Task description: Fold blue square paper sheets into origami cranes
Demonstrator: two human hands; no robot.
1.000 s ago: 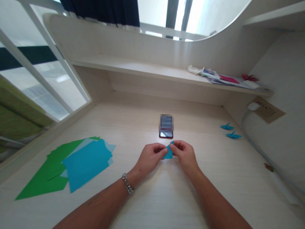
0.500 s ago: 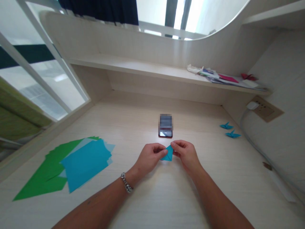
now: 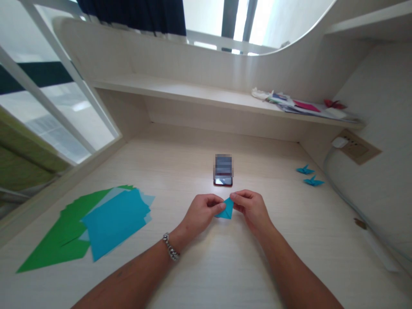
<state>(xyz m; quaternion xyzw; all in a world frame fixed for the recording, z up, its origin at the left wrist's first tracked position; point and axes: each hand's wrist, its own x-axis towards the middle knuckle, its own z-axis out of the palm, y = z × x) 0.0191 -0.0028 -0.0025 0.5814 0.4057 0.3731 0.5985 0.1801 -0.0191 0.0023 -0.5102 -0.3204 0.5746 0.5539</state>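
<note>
The left hand [image 3: 203,210] and right hand [image 3: 251,207] each pinch the folded blue origami paper [image 3: 229,211] between thumb and fingers, over the desk [image 3: 206,266] on the near side of a smartphone [image 3: 223,171]. Overlapping blue sheets [image 3: 116,225] and green sheets [image 3: 58,240] lie left; two blue origami cranes [image 3: 313,181] sit right.

Phone [image 3: 223,171] behind the folded paper [image 3: 228,209]

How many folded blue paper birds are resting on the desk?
2, at the right of the desk: the rear bird and, nearer the camera and slightly farther right, the front bird. None seems hidden.
</note>
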